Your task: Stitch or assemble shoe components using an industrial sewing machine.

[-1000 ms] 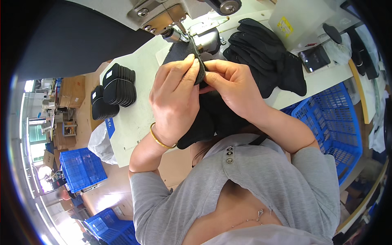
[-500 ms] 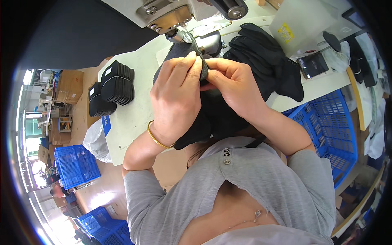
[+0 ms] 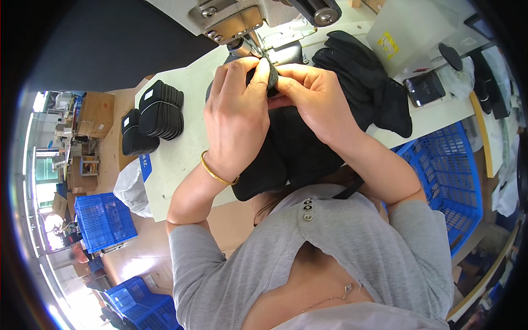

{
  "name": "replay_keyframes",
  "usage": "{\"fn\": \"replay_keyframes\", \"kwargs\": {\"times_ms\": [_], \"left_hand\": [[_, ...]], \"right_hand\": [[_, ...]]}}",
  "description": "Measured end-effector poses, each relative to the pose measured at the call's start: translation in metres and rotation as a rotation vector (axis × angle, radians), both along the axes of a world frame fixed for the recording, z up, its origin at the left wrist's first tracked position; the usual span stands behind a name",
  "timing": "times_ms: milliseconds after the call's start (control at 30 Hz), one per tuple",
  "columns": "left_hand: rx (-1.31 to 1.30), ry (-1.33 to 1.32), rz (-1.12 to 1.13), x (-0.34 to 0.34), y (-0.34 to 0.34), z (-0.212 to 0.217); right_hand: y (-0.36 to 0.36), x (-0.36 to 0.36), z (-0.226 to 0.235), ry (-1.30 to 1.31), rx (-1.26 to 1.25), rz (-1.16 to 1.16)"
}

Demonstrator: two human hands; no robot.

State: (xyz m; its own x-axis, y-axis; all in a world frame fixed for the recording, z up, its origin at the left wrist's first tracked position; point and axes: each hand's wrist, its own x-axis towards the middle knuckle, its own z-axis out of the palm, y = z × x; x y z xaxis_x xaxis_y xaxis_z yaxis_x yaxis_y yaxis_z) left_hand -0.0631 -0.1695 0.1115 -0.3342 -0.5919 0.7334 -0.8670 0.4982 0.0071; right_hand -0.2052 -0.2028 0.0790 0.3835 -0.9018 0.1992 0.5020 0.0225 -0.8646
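A sewing machine stands over the white table at the top. Under its needle area lies a black fabric piece with a thick edge, which both my hands pinch. My left hand, with a gold bangle at the wrist, grips the piece from the left, thumb and fingertips pressed together. From the right, my right hand pinches the same edge between thumb and forefinger. More of the black cloth hangs below my hands toward my lap. Where the needle meets the cloth is hidden by my fingers.
Two strapped stacks of black pads sit on the white table at left. Right of the machine are a heap of black fabric pieces, a dark phone and a translucent bin. A blue basket stands below the table's right side.
My hands have shifted slightly up toward the needle, and the edge between them has moved with them. Both hands keep their pinch on the black cloth.
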Motion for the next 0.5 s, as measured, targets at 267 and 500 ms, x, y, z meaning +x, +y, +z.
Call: {"fn": "replay_keyframes", "kwargs": {"times_ms": [267,500], "left_hand": [[-0.127,0.112,-0.099,0.004,-0.005,-0.012],[0.038,0.426,-0.111,0.008,0.002,-0.013]], "right_hand": [[0.005,-0.001,-0.007,-0.078,0.083,0.030],[0.009,0.000,-0.011,-0.078,0.078,0.033]]}}
